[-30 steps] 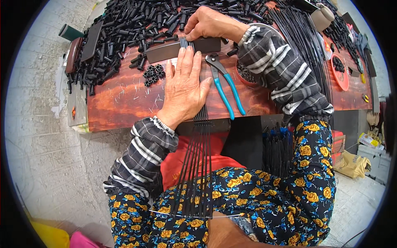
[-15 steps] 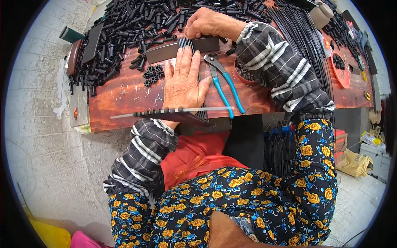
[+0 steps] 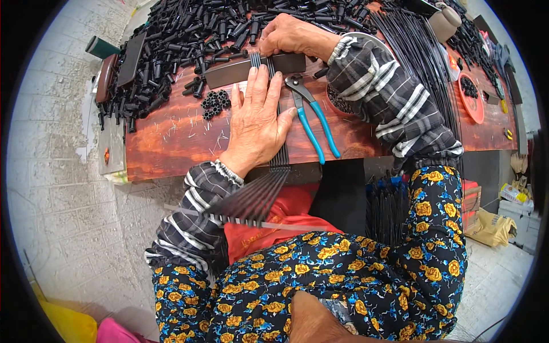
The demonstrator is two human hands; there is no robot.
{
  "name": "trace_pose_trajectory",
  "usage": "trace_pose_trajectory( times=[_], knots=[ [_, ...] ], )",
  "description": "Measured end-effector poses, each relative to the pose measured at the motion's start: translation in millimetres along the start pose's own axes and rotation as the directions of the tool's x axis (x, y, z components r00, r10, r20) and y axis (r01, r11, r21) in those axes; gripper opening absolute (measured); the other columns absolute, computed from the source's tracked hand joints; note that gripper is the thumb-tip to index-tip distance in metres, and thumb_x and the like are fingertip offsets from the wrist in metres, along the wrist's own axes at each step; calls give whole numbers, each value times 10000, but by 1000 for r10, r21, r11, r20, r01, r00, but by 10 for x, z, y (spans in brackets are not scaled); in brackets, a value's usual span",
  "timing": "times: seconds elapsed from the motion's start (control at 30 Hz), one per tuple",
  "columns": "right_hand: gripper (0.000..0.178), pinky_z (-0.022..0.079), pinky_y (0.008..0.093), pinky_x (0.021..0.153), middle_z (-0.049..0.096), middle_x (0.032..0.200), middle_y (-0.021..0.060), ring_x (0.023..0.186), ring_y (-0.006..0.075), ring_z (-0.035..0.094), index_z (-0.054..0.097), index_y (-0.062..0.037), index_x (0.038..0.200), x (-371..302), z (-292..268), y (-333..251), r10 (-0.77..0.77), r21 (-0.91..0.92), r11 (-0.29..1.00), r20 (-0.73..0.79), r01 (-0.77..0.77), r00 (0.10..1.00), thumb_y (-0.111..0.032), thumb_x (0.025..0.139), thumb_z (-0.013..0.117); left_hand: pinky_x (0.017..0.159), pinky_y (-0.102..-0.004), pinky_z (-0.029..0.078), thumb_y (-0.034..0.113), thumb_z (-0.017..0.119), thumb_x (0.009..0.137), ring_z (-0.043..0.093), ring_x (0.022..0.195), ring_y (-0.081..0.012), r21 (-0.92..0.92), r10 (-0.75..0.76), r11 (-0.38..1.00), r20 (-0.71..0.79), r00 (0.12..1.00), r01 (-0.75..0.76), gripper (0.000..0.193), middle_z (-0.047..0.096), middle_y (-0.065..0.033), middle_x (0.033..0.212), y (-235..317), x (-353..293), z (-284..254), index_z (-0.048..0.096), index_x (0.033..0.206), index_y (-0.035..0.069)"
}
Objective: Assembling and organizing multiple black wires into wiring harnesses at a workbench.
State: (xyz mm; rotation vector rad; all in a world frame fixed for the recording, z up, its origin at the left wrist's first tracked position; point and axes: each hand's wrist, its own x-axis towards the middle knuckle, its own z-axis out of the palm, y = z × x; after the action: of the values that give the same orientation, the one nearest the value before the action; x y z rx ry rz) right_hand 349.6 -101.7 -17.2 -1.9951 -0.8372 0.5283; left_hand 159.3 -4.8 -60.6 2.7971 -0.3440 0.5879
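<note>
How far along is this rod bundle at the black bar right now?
Done: a row of thin black rods lies side by side on the wooden bench, tips at the black bar. In hand: the left hand presses them flat; the right hand holds the bar. Left: the heap of black tubes and blue-handled pliers lie untouched.

On the workbench [image 3: 171, 143], the left hand [image 3: 257, 126] lies flat on thin rods [image 3: 278, 154], pliers [image 3: 311, 120] just right, the right hand [image 3: 291, 35] behind on a flat bar [image 3: 229, 71], loose tubes [image 3: 183, 40] behind-left.
</note>
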Motion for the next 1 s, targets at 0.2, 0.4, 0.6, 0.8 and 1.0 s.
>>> trace_pose_trajectory(
  times=[0.2,0.4,0.6,0.8,1.0],
  knots=[
    [234,496,272,670,704,790,112,701,172,644,724,16,873,-61,-147,-8,-217,-207,954,16,216,976,-142,700,710,1087,-551,178,347,588,858,251,1375,-374,-2,17,1000,20,1000,-17,654,304,-236,1439,18,37,33,386,1376,2],
    [221,520,335,656,694,779,161,715,250,680,726,-12,884,35,-130,-157,-319,-534,779,115,329,941,-141,704,736,1098,-535,179,341,581,865,245,1375,-384,2,8,1000,35,999,-8,642,295,-251,1440,9,26,5,384,1374,3],
    [150,530,374,652,687,757,152,734,289,680,732,-39,799,156,-116,-106,-454,-586,663,181,466,872,-132,681,732,1106,-522,175,340,578,867,235,1380,-386,-10,3,1000,47,999,-2,655,283,-252,1450,12,28,7,365,1387,4],
    [131,522,392,642,677,740,145,725,302,668,712,-35,768,182,-115,-158,-505,-613,581,245,535,828,-111,662,724,1112,-520,171,338,577,869,226,1385,-386,-13,-6,1000,60,998,7,659,269,-249,1461,16,20,-11,357,1395,8],
    [130,473,402,551,619,650,199,594,332,612,683,14,735,253,-276,-306,-520,-564,441,474,699,710,-108,700,654,1110,-528,171,337,580,867,219,1388,-387,-32,-14,999,70,997,16,664,259,-248,1467,7,30,27,352,1401,13]
  ],
)
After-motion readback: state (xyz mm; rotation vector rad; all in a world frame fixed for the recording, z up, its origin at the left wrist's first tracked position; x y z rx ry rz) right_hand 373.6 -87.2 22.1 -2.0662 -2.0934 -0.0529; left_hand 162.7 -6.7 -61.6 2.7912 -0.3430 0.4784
